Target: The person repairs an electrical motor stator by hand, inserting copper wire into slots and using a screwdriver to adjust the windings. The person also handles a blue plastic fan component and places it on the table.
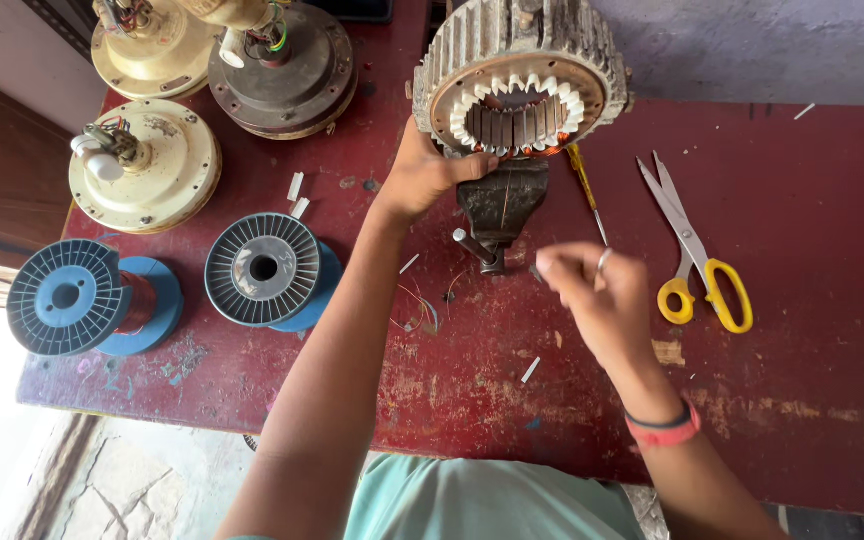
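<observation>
Red table (812, 400): left hand (422, 175) grips stator (520, 85) (vise-held); right hand (597, 295) pinched, just below.

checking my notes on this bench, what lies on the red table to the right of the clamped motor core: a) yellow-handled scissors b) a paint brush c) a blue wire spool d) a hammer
a: the scissors with yellow handles lie open on the red table, right of the motor core; the blue spools stand on the far left side instead.
</observation>
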